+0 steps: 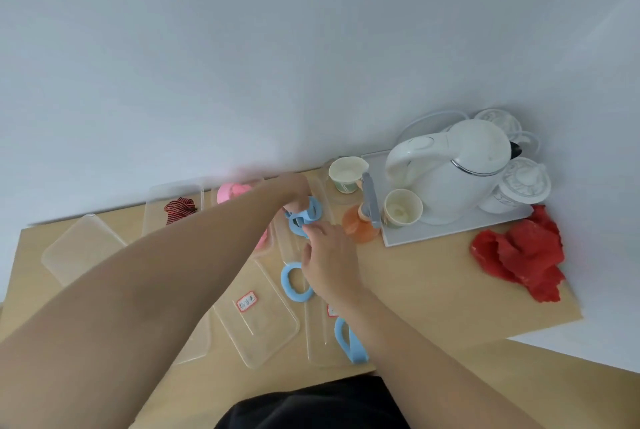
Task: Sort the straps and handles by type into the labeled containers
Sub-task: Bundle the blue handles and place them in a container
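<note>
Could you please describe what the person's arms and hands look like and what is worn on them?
Both forearms are bare to the frame's edge: no sleeves show. The left hand and right hand carry no visible gloves, rings, watch or bracelet. Below them shows dark clothing.

Plain pale blue-grey wall (242, 47) behind a light wooden table (433, 283), soft even light.

White electric kettle (460, 169) sitting on white tray (450, 233) at 2 o'clock, paper cup (403, 208) standing beside it. Second paper cup (346, 172) standing just left of tray. Lidded white cups (523, 186) crowding behind kettle. Orange spray bottle (360, 227) touching tray's left edge. Red cloth (519, 252) lying crumpled at 3 o'clock on wooden table (433, 290).
</note>
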Available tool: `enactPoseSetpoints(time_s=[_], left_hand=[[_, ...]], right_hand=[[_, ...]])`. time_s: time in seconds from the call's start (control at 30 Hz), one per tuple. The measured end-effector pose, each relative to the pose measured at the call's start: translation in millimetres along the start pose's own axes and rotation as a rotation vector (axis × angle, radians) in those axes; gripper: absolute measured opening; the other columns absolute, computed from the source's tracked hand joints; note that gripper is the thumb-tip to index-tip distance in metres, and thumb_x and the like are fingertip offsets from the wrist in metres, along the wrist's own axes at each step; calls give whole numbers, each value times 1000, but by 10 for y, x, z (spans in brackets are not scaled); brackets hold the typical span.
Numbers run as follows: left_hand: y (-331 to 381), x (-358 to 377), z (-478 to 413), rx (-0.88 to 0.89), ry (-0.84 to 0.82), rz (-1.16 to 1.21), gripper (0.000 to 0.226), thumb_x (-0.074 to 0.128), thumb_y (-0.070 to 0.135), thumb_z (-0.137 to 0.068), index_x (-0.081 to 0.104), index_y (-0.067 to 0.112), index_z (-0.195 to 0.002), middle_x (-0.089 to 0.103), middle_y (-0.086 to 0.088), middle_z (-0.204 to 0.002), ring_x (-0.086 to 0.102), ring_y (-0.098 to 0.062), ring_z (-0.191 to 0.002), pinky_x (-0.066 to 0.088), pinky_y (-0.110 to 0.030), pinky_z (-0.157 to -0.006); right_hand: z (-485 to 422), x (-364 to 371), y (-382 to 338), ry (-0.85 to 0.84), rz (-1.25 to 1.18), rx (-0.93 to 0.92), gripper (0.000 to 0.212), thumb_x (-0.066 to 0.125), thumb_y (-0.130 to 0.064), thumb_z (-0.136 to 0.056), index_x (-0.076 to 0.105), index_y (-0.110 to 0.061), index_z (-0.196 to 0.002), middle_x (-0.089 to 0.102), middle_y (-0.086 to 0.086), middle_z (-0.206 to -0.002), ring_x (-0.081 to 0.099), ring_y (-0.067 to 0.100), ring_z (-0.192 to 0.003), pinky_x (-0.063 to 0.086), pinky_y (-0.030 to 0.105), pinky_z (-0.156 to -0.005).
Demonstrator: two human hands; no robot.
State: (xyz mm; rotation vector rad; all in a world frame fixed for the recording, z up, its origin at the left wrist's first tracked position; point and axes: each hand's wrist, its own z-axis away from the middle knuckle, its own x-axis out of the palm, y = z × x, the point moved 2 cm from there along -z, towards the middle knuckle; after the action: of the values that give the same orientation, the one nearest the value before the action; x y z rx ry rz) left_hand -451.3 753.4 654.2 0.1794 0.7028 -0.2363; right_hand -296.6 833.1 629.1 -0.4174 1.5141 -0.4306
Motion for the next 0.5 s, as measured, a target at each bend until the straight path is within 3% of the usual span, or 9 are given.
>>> enactPoseSetpoints(time_s=[0.07,0.13,0.2,0.27,0.3,0.37,0.43,0.5], left_hand=[[-32,52,-26,-60,157,11,15,57,-2,-79,60,10,-71,60,-4,-70,63,-23,-68,33,-25,-45],[-76,139,29,-91,319,37,25,60,0,-79,48,14,-63,54,-4,-64,70,-25,-82,31,-27,-44],[-110,250,138,-82,425,97,9,61,5,-87,63,12,-81,62,-3,-80,69,-27,-94,43,-30,-55],[-146,404,259,-39,535,200,25,62,12,-92,67,12,-117,64,-5,-108,63,-27,-103,51,-36,-76],[-145,480,370,-17,607,258,31,64,14,-92,66,12,-123,62,-7,-115,61,-28,-103,52,-38,-79],[-144,656,645,-19,758,396,25,67,15,-90,68,10,-115,63,-7,-109,61,-26,-93,51,-39,-70],[-169,908,891,-91,695,514,15,65,19,-91,68,10,-103,68,-4,-97,63,-24,-82,52,-38,-65],[-190,1176,1065,-160,485,616,16,62,22,-93,70,12,-102,72,-2,-98,64,-20,-85,54,-34,-71]], right_hand=[[-82,101,32,-134,151,-65,34,61,-17,-87,63,-15,-121,67,-1,-105,61,25,-90,47,39,-76],[-132,118,33,-175,212,-106,31,62,-20,-89,63,-15,-119,66,1,-107,62,26,-95,43,39,-80],[-182,96,13,-193,211,-115,31,60,-23,-92,63,-15,-122,65,1,-114,59,27,-105,41,39,-86],[-245,73,25,-231,201,-113,34,56,-25,-96,60,-16,-128,63,-1,-123,53,27,-116,39,38,-92],[-265,59,38,-249,198,-121,32,54,-23,-96,60,-17,-127,63,-1,-123,53,27,-116,40,37,-92],[-241,35,76,-201,131,-162,23,51,-19,-96,65,-16,-114,64,-1,-111,57,27,-104,43,34,-87],[-130,8,137,-56,-45,-156,13,56,-14,-92,68,-12,-98,63,2,-97,58,25,-87,46,33,-77],[80,-68,180,25,-191,-85,4,63,-14,-90,67,-11,-91,61,2,-87,56,20,-78,47,30,-69]])
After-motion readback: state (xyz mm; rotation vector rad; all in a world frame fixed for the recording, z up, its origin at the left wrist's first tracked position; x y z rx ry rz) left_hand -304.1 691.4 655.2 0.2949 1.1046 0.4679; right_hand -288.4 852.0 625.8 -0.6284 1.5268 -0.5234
